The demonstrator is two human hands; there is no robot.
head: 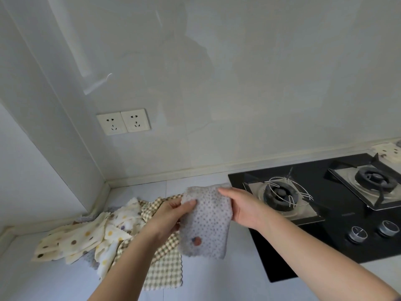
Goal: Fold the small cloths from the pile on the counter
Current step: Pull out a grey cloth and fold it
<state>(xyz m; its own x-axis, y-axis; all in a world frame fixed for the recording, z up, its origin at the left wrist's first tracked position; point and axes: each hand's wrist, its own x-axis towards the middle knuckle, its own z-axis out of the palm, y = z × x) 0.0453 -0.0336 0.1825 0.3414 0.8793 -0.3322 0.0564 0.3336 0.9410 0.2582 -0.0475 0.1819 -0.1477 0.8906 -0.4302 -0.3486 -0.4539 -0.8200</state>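
Observation:
A grey dotted cloth with a small red-brown patch near its bottom hangs in the air above the counter. My left hand pinches its upper left edge, thumb on the front. My right hand grips its upper right edge, fingers curled behind the fabric. Below and to the left lies the pile of small cloths: cream ones with coloured dots and a beige checked cloth spread flat under my left forearm.
A black gas hob with two burners and two knobs lies on the right of the counter. Another dotted cloth lies behind the hob. Two wall sockets sit above the left corner.

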